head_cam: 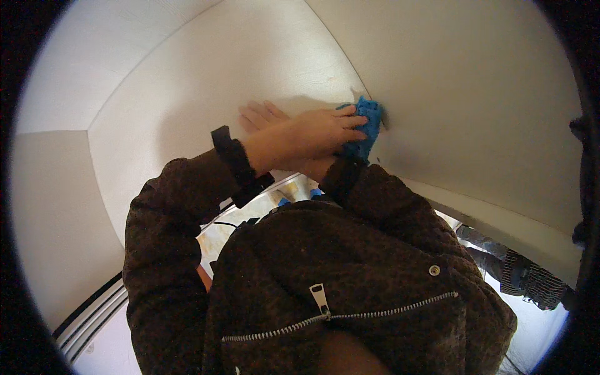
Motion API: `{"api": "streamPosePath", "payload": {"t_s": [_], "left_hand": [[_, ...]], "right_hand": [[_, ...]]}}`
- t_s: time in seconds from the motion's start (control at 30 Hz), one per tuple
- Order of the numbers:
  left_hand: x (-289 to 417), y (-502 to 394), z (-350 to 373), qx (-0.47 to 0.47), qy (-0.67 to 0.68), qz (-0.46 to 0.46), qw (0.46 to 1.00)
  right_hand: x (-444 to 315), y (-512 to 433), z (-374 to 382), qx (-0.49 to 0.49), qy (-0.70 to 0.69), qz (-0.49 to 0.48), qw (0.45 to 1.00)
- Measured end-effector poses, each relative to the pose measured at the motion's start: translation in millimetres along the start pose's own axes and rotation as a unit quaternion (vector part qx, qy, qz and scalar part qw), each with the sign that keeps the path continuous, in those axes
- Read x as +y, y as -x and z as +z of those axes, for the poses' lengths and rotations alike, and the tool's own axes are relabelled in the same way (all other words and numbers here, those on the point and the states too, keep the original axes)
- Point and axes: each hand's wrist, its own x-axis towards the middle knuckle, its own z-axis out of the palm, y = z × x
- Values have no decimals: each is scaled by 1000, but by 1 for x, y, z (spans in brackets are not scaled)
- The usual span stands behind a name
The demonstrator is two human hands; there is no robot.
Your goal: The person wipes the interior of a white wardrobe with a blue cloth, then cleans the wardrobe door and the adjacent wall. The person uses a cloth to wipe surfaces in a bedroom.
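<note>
My left hand reaches across to the right, its fingers spread over a crumpled blue cloth. It holds the cloth in the seam between a pale back panel and the pale right side panel. My right forearm crosses beneath the left one. My right hand shows to the left with fingers extended near the back panel, nothing visible in it. The left wrist hides its palm, so contact with the panel cannot be told.
A pale left panel encloses the other side. Metal rails run along the lower left edge. Below my hands is a stained floor with blue items. Dark striped fabric hangs beyond the right panel's lower edge.
</note>
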Motion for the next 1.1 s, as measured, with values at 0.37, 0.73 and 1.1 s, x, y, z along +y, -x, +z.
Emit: {"api": "streamPosePath", "payload": {"t_s": [0.37,0.73,1.1], "left_hand": [[-103,155,-27,164,-43,-340,925],[-62,102,0,138,121,-197,963],[-124,140,-8,63,-5,-329,942]], "right_hand": [[-2,-22,-17,-96,-30,70,993],[20,-12,20,-166,-134,60,975],[-3,-15,9,-60,-64,34,996]]}}
